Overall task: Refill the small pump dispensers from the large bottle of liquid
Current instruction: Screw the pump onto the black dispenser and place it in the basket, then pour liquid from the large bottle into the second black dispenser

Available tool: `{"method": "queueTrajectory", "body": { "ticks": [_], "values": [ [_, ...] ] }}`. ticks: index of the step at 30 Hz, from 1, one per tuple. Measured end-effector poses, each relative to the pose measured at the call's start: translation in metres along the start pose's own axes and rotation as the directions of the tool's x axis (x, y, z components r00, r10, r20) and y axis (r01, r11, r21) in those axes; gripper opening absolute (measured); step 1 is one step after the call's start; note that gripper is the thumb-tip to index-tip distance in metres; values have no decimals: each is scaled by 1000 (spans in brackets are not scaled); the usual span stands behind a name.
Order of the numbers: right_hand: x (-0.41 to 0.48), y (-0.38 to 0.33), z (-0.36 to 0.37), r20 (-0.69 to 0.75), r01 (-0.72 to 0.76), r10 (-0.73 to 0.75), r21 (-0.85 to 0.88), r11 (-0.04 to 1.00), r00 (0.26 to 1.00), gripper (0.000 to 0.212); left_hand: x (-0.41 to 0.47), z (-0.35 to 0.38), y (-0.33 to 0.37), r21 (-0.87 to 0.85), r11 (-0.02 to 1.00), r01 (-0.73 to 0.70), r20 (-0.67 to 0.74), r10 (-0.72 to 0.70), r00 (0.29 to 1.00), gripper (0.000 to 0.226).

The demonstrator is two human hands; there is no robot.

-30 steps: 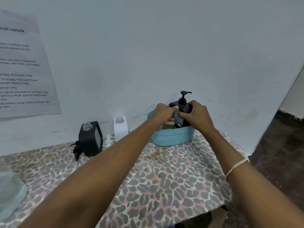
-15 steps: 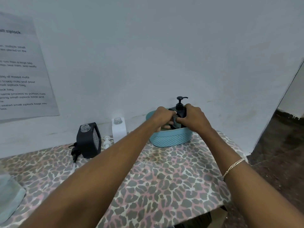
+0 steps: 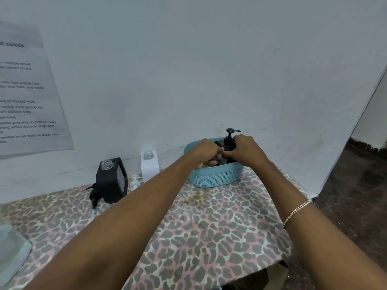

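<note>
A black pump dispenser (image 3: pixel 229 141) stands inside a teal basket (image 3: pixel 215 177) at the back of the table. My left hand (image 3: pixel 207 151) and my right hand (image 3: pixel 246 150) both grip its body from either side, fingers curled; most of the body is hidden behind them. Left of the basket stand a black dispenser (image 3: pixel 112 181) and a white dispenser (image 3: pixel 149 165), both with open necks. A black pump head (image 3: pixel 94 194) and a white pump head (image 3: pixel 134 182) lie loose beside them. The large bottle (image 3: pixel 10 252) shows partly at the left edge.
The table carries a leopard-print cloth (image 3: pixel 199 227) and stands against a white wall. A printed sheet (image 3: pixel 25 95) hangs on the wall at the left. The table's right edge drops to a dark floor (image 3: pixel 356 185).
The black pump dispenser has sunk lower into the basket between my hands. My hands have stayed on it and moved down with it.
</note>
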State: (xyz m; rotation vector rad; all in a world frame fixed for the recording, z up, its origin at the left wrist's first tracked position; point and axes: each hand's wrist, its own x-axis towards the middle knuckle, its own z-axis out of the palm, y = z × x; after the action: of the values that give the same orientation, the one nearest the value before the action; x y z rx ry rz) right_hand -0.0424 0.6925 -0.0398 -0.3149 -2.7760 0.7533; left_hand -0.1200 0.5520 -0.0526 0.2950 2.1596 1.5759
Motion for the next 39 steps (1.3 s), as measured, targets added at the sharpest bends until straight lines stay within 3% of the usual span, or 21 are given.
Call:
{"method": "queueTrajectory", "body": {
  "ticks": [4,8,13,19,24,28,31,33,34,36,39],
  "values": [
    [-4,-2,1,-32,5,-7,-73,997,999,55,-1,-2,2,40,999,-1,24,0,1000,9],
    [-10,-3,1,-95,23,-43,-203,979,995,44,-2,-1,4,-16,999,28,59,-27,998,10],
    [-12,4,1,-107,-8,9,10,1000,994,26,1,-3,3,-18,999,32,88,-30,996,9],
    [-17,6,2,-119,18,-7,87,996,993,20,-2,-3,2,71,997,25,103,-32,994,12],
    [-20,3,1,-102,11,2,131,991,995,26,-6,-3,7,112,993,25,88,-35,995,19],
    [-25,3,0,-155,13,8,136,991,988,46,-10,-4,12,142,990,10,55,-18,998,34],
    [-31,1,-1,-215,19,15,152,988,976,50,-17,-10,16,193,980,-39,-27,45,999,42],
    [-34,-1,-2,-247,12,28,160,987,969,35,-22,-17,18,271,959,-78,-73,101,992,40],
    [-37,-4,-3,-261,15,32,175,984,965,36,-26,-20,19,296,951,-89,-93,122,988,40],
    [-43,-10,-7,-297,22,43,212,977,954,62,-33,-28,20,332,935,-122,-113,168,979,47],
    [-54,-23,-13,-359,81,21,267,960,933,60,-53,-40,24,369,912,-177,-148,246,958,34]
  ]
}}
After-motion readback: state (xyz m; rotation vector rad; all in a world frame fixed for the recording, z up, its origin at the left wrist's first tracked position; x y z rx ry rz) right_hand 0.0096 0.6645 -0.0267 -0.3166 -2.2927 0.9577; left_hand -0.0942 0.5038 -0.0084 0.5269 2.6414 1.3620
